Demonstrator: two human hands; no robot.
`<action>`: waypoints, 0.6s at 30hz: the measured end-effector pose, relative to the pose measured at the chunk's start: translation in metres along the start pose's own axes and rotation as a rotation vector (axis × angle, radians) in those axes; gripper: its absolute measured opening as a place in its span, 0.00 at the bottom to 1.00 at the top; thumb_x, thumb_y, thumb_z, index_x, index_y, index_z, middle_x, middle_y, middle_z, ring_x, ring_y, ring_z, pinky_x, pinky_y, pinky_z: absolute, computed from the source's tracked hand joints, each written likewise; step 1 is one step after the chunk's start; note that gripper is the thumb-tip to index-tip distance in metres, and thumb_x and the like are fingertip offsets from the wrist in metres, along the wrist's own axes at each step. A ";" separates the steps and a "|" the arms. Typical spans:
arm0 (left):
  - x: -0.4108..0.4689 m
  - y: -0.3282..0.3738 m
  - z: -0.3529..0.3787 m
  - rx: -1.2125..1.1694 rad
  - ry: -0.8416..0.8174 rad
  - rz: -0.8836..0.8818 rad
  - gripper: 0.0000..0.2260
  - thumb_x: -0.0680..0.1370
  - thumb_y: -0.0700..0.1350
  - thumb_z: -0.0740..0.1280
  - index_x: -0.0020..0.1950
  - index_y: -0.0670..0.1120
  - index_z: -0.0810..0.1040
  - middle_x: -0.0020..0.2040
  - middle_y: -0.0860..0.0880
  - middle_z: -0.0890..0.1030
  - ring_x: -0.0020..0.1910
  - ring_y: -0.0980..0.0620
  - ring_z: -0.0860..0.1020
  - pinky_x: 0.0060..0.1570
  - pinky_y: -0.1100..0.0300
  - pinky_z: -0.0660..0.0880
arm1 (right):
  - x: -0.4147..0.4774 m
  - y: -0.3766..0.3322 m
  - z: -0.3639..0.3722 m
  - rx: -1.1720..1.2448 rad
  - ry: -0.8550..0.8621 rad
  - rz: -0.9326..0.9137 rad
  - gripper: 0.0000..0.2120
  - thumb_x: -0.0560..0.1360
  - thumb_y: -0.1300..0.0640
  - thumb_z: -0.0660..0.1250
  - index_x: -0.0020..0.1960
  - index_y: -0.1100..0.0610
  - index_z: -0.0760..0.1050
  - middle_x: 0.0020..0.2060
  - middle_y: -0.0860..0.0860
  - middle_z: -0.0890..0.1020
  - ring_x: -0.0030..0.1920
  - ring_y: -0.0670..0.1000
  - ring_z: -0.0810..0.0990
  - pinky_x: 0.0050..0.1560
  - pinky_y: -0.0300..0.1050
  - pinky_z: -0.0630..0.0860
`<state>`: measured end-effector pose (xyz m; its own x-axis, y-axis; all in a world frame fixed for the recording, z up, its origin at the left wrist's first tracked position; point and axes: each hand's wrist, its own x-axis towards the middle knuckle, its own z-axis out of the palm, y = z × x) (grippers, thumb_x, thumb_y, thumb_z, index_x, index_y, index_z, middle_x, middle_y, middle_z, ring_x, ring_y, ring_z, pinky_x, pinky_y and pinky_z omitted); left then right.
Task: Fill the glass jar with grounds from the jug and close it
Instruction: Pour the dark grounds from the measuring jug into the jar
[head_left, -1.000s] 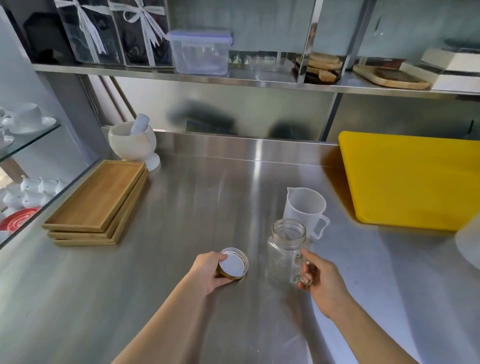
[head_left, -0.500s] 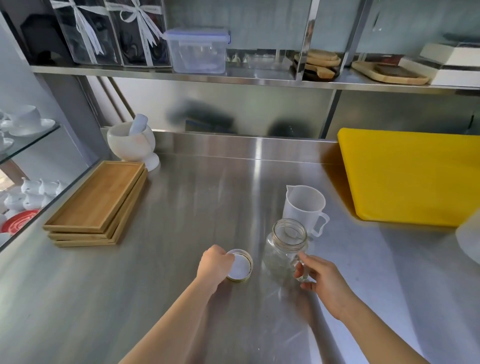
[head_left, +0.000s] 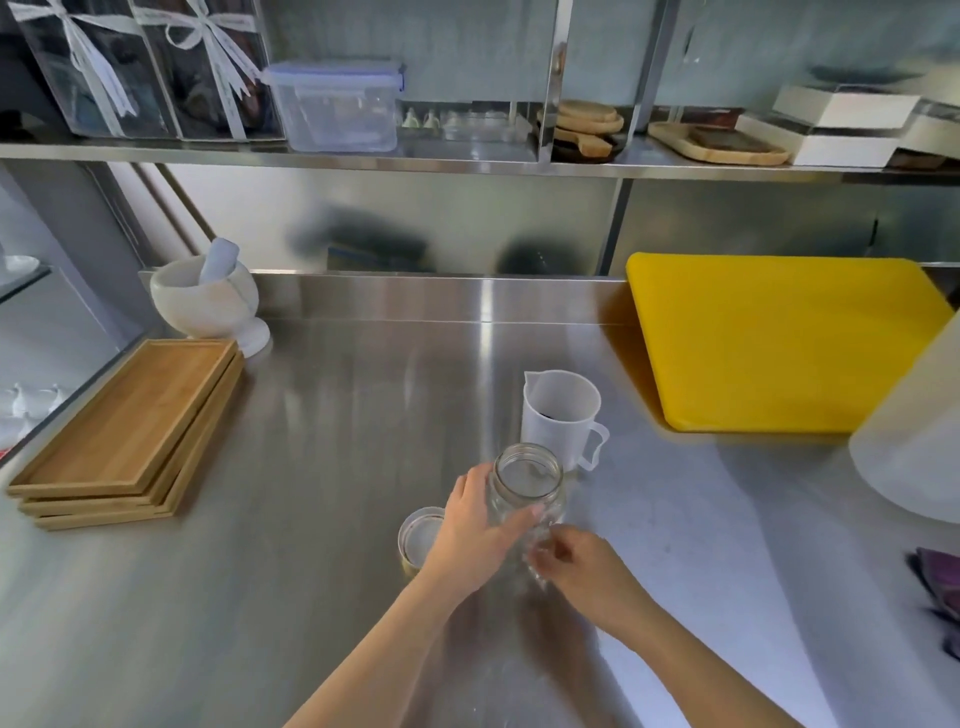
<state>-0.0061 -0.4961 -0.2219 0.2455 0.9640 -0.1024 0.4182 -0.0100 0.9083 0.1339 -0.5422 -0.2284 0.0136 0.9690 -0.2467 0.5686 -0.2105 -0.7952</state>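
The clear glass jar (head_left: 529, 480) stands open and upright on the steel counter (head_left: 322, 467). My left hand (head_left: 475, 527) wraps around its left side. My right hand (head_left: 582, 566) is at the jar's lower right, fingers curled by the handle; whether they grip it is blurred. The gold-rimmed lid (head_left: 420, 538) lies flat on the counter just left of my left hand, partly hidden by it. The white plastic jug (head_left: 561, 415) stands right behind the jar, handle to the right, with dark grounds at its bottom.
A stack of wooden trays (head_left: 130, 431) lies at the left, a white mortar with pestle (head_left: 208, 301) behind it. A yellow cutting board (head_left: 779, 338) leans at the back right. A white container (head_left: 914, 447) and a dark cloth (head_left: 940, 587) are at the right edge.
My left hand let go of the lid, which now lies on the counter, and moved right onto the jar. My right hand stays at the jar's handle.
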 end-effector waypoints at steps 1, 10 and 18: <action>0.001 0.001 0.003 -0.012 0.001 -0.007 0.31 0.67 0.59 0.71 0.66 0.50 0.65 0.61 0.52 0.69 0.63 0.53 0.67 0.63 0.59 0.64 | -0.002 -0.001 0.002 -0.023 -0.025 -0.017 0.08 0.75 0.50 0.62 0.42 0.53 0.74 0.35 0.50 0.78 0.36 0.48 0.75 0.43 0.45 0.74; 0.008 0.002 0.019 -0.065 0.069 -0.031 0.36 0.54 0.58 0.73 0.60 0.57 0.64 0.60 0.52 0.71 0.62 0.51 0.70 0.63 0.51 0.70 | -0.008 -0.006 -0.002 -0.045 -0.218 -0.082 0.07 0.75 0.51 0.64 0.45 0.54 0.73 0.41 0.47 0.79 0.40 0.46 0.76 0.43 0.35 0.71; 0.003 -0.003 0.014 -0.031 -0.053 -0.001 0.42 0.53 0.53 0.76 0.63 0.58 0.60 0.62 0.54 0.68 0.64 0.51 0.67 0.64 0.49 0.70 | 0.012 -0.004 -0.083 0.022 -0.138 -0.001 0.08 0.74 0.54 0.66 0.48 0.58 0.78 0.41 0.52 0.81 0.39 0.46 0.78 0.40 0.38 0.73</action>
<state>0.0061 -0.4965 -0.2308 0.2915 0.9484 -0.1245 0.3919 0.0003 0.9200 0.2003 -0.5190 -0.1821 -0.1010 0.9425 -0.3187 0.5500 -0.2141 -0.8072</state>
